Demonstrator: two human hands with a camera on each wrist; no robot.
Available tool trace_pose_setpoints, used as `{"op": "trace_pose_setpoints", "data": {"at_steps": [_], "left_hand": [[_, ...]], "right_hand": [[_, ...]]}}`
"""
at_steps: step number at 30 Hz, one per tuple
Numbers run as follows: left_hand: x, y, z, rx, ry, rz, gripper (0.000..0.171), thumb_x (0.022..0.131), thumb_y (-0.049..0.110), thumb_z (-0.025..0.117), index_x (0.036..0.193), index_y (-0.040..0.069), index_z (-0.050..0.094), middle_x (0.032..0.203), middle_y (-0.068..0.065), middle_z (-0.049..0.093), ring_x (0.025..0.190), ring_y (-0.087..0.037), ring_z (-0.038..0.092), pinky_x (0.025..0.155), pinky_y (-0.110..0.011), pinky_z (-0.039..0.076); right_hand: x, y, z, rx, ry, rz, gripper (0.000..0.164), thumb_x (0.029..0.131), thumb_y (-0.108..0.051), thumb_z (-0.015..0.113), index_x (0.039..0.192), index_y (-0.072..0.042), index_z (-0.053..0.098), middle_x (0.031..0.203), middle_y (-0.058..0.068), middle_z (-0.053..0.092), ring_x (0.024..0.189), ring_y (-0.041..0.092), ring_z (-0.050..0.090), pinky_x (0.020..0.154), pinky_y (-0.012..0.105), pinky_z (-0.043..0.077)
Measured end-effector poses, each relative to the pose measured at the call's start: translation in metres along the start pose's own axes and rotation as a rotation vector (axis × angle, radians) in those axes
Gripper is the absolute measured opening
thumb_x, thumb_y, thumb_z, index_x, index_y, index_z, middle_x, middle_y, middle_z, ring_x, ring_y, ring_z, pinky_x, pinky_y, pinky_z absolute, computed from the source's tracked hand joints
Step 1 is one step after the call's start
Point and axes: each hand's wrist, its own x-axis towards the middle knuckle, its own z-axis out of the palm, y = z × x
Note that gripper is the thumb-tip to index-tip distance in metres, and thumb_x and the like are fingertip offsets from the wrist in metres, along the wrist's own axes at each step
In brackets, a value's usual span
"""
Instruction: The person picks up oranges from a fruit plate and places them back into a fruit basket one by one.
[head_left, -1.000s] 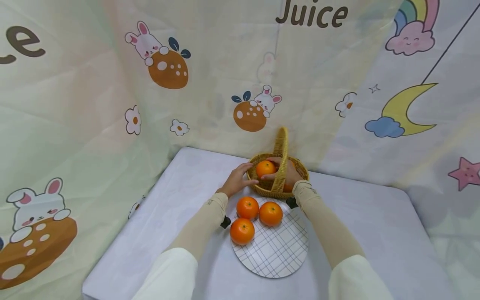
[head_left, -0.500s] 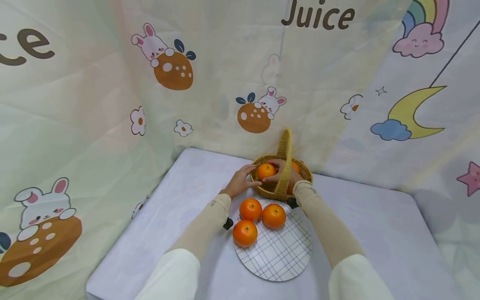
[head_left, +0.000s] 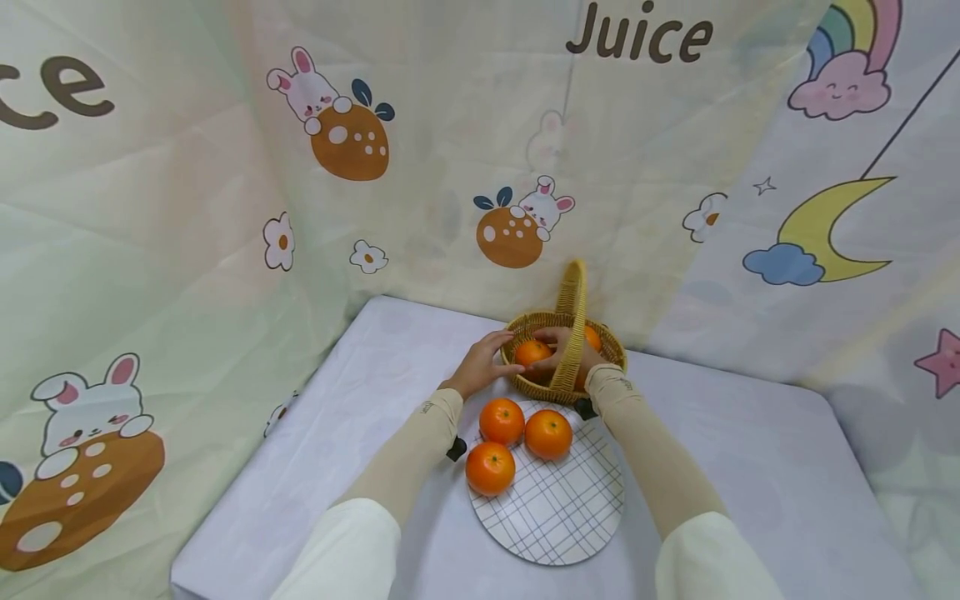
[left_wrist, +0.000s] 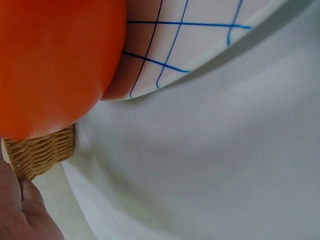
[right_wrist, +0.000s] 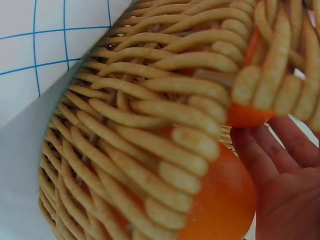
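A wicker basket (head_left: pixel 538 390) with a tall arched handle stands at the back of the table. Around its left rim my left hand (head_left: pixel 474 367) spreads thumb and fingers, holding it. My right hand (head_left: pixel 576 350) reaches in beneath the handle, fingers and thumb about an orange (head_left: pixel 531 353) low in the basket's left half. Another orange (head_left: pixel 592 337) shows behind the handle on the right. In the right wrist view, an orange (right_wrist: pixel 222 195) lies beside my palm, behind the weave. The left wrist view shows only part of the left hand (left_wrist: pixel 25 210) against the wicker.
In front of the basket lies a round white plate (head_left: pixel 562 517) with a blue grid. Three oranges (head_left: pixel 491 468) sit on its far left part. The white-covered table (head_left: pixel 720 467) meets a printed cloth backdrop (head_left: pixel 420 167) behind and at the left.
My right hand has lowered the orange deeper into the basket's left half. The left hand keeps its place at the rim. The head view has shifted slightly.
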Motion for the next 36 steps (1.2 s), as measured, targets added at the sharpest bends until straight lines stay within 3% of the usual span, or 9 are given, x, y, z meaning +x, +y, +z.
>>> {"op": "trace_pose_setpoints", "data": {"at_steps": [6,13,16,19,23,30,36], "left_hand": [[0.000,0.001,0.003,0.006,-0.003,-0.008,0.077,0.084,0.045,0.072,0.143,0.002,0.047,0.150,-0.008,0.041,0.137,-0.023,0.040,0.111,-0.037,0.036],[-0.001,0.004,0.003,0.009,0.001,-0.007,0.077,0.084,0.044,0.073,0.143,0.002,0.047,0.149,-0.007,0.042,0.136,-0.023,0.040,0.111,-0.037,0.036],[-0.001,0.004,0.004,0.008,0.001,-0.003,0.077,0.084,0.044,0.073,0.143,0.002,0.046,0.149,-0.007,0.042,0.136,-0.023,0.040,0.111,-0.037,0.036],[0.000,0.004,0.004,0.011,-0.002,-0.003,0.077,0.084,0.043,0.074,0.143,0.002,0.046,0.149,-0.007,0.042,0.136,-0.023,0.040,0.110,-0.037,0.036],[-0.001,0.004,0.006,0.013,0.002,0.003,0.077,0.084,0.042,0.074,0.143,0.002,0.047,0.149,-0.007,0.042,0.136,-0.023,0.041,0.110,-0.037,0.036],[-0.004,0.008,0.003,0.022,0.005,0.006,0.076,0.084,0.041,0.075,0.143,0.001,0.047,0.149,-0.009,0.042,0.136,-0.025,0.040,0.111,-0.038,0.036],[-0.002,0.002,0.001,-0.007,0.027,0.026,0.077,0.084,0.041,0.076,0.141,-0.002,0.047,0.147,-0.012,0.044,0.134,-0.027,0.042,0.109,-0.041,0.037]], "right_hand": [[-0.002,0.004,-0.001,0.026,0.023,0.001,0.067,0.078,-0.019,0.083,0.135,0.002,0.054,0.136,0.021,0.053,0.121,0.036,0.052,0.102,0.052,0.043],[-0.009,0.008,-0.010,0.105,0.107,-0.006,0.064,0.078,-0.022,0.084,0.133,-0.002,0.058,0.134,0.016,0.057,0.125,0.040,0.049,0.104,0.055,0.039],[-0.013,0.012,-0.016,0.060,0.150,-0.062,0.062,0.078,-0.024,0.084,0.131,-0.002,0.060,0.130,0.017,0.060,0.121,0.040,0.054,0.102,0.054,0.042],[-0.014,0.018,-0.021,-0.058,0.183,-0.134,0.062,0.079,-0.029,0.084,0.129,-0.001,0.062,0.124,0.016,0.064,0.113,0.035,0.060,0.097,0.050,0.048],[-0.019,0.025,-0.027,-0.082,0.208,-0.132,0.061,0.079,-0.030,0.083,0.129,-0.002,0.062,0.123,0.012,0.065,0.109,0.029,0.063,0.095,0.046,0.050],[-0.038,0.029,-0.036,0.106,0.200,-0.077,0.055,0.082,-0.013,0.080,0.132,-0.001,0.059,0.127,0.018,0.061,0.111,0.031,0.063,0.089,0.037,0.054],[-0.056,0.032,-0.042,0.150,0.201,-0.085,0.053,0.084,-0.020,0.079,0.131,-0.006,0.060,0.128,0.013,0.061,0.115,0.029,0.061,0.090,0.033,0.053]]}}
